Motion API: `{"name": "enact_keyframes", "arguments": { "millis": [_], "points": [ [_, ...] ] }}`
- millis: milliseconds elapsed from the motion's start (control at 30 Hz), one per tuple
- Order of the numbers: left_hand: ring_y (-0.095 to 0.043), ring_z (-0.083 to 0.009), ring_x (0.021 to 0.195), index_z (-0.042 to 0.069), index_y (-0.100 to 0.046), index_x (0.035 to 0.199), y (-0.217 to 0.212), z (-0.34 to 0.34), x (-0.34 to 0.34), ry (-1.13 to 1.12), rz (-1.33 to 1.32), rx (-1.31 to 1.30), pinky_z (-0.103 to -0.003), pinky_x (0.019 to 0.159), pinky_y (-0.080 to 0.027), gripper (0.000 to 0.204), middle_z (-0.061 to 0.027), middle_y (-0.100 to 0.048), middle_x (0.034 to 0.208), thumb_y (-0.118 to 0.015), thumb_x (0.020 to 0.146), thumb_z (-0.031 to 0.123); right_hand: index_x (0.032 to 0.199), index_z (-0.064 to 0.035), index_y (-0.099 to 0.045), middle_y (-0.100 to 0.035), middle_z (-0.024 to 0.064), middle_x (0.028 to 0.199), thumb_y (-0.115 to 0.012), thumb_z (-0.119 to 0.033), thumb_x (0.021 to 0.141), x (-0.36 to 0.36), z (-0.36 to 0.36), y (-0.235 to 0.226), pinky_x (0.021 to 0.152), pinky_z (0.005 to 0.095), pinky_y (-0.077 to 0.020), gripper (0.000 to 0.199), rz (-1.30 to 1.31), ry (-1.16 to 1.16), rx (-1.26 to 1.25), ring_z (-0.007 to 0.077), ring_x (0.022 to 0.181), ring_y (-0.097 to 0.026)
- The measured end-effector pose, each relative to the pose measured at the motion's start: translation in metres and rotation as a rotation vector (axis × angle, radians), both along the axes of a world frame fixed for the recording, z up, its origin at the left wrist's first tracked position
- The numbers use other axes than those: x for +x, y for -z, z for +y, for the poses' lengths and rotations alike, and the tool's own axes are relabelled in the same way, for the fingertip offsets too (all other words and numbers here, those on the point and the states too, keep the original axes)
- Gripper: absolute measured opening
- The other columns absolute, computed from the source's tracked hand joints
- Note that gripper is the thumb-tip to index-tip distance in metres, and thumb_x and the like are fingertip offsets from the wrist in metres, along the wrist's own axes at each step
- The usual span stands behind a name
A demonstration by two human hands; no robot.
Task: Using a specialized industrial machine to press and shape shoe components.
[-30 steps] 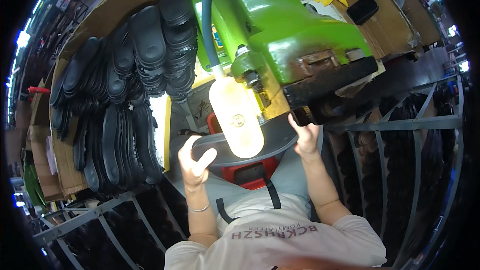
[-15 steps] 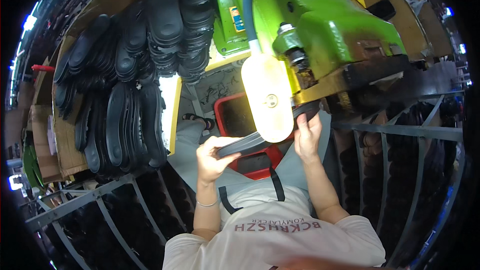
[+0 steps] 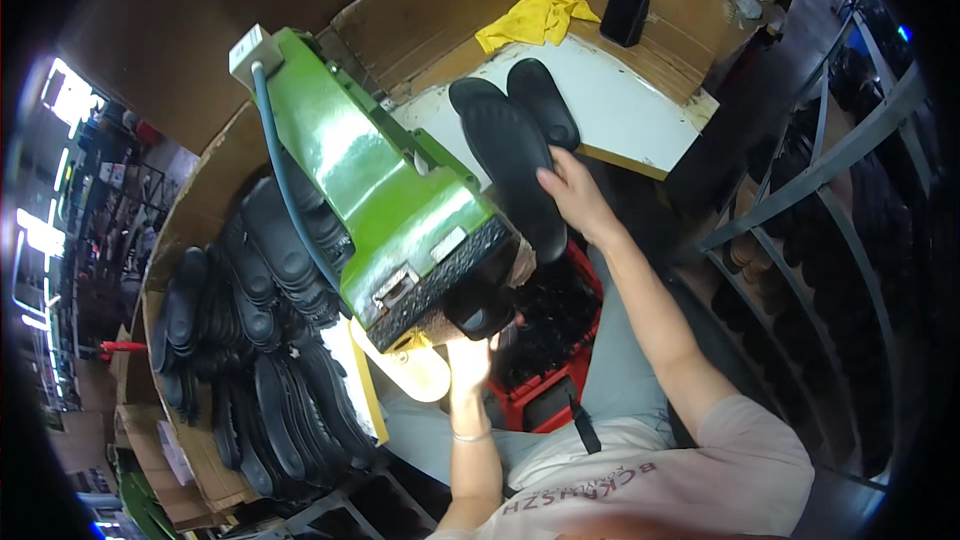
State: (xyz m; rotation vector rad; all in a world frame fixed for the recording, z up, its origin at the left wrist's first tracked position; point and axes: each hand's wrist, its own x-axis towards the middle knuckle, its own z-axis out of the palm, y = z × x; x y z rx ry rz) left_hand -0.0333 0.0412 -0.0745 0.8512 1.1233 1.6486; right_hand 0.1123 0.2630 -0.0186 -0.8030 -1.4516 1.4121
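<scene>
My right hand [image 3: 575, 195] grips a long black shoe sole [image 3: 505, 155] by its near end. The sole lies across the edge of a white tabletop [image 3: 630, 110], beside a second black sole [image 3: 545, 100]. My left hand [image 3: 468, 360] reaches up under the front of a green machine [image 3: 370, 190], next to its cream-coloured wheel [image 3: 415, 375]. Its fingertips are hidden against the machine's dark underside, so I cannot see whether they hold anything.
Several black soles [image 3: 260, 340] are stacked on a shelf at the left. A red crate [image 3: 545, 380] sits over my lap. A yellow cloth [image 3: 535, 20] and a black flat object [image 3: 625, 10] lie at the table's back. A metal rack [image 3: 830, 190] stands to the right.
My right hand has carried the sole from the wheel up to the white tabletop. My left hand has let go of the sole and stays under the machine. The view has swung right.
</scene>
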Motion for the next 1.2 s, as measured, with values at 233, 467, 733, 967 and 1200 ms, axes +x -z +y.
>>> {"name": "enact_keyframes", "arguments": {
  "millis": [233, 467, 733, 967, 1200],
  "points": [
    [-0.063, -0.0340, 0.084, -0.002, -0.058, 0.088, 0.052, -0.056, 0.012, 0.219, 1.143, -0.384, -0.039, 0.074, -0.050, 0.018, -0.0211, -0.062, 0.085, -0.049, 0.089, 0.013, 0.108, 0.0039, -0.052, -0.057, 0.0279, 0.102, -0.061, -0.028, 0.084, -0.077, 0.126, 0.016, 0.088, 0.0469, -0.0417, 0.041, -0.909, 0.364, 0.314, 0.0419, 0.099, -0.055],
    [-0.052, -0.0376, 0.107, -0.001, -0.057, 0.108, -0.096, -0.002, -0.104, -0.972, 1.420, -0.055, -0.044, 0.096, -0.039, 0.032, -0.0204, -0.057, 0.112, -0.066, 0.079, 0.010, 0.133, -0.0029, -0.040, -0.037, 0.0309, 0.132, -0.062, -0.049, 0.078, -0.060, 0.060, 0.054, 0.092, 0.0524, -0.0372, 0.075, -1.107, 0.342, 0.922, 0.0445, 0.119, -0.039],
    [-0.050, -0.0356, 0.112, -0.002, -0.061, 0.105, -0.102, 0.029, -0.184, -1.206, 1.232, -0.119, -0.042, 0.098, -0.039, 0.053, -0.0213, -0.051, 0.120, -0.082, 0.063, 0.023, 0.138, -0.0038, -0.030, -0.031, 0.0316, 0.134, -0.044, -0.022, 0.090, -0.065, 0.080, 0.094, 0.096, 0.0491, -0.0344, 0.053, -0.910, 0.345, 0.785, 0.0452, 0.118, -0.040],
    [-0.057, -0.0268, 0.101, -0.002, -0.030, 0.132, -0.117, -0.115, -0.089, -1.040, 0.762, 0.279, -0.036, 0.090, -0.046, 0.094, -0.0194, -0.057, 0.110, -0.083, 0.059, 0.027, 0.114, -0.0034, -0.052, -0.062, 0.0113, 0.105, -0.060, -0.018, 0.085, -0.007, -0.099, 0.069, 0.081, 0.0350, -0.0491, 0.034, -0.453, -0.216, -0.105, 0.0297, 0.095, -0.060],
    [-0.058, -0.0273, 0.100, -0.007, -0.030, 0.131, -0.081, -0.095, 0.012, -0.388, -0.296, 0.205, -0.036, 0.091, -0.045, 0.081, -0.0212, -0.056, 0.115, -0.077, 0.072, 0.024, 0.112, 0.0045, -0.055, -0.062, 0.0119, 0.109, -0.061, 0.000, 0.079, 0.047, -0.202, 0.061, 0.088, 0.0330, -0.0489, 0.034, 0.300, -0.594, -0.914, 0.0209, 0.097, -0.062]
  ]
}}
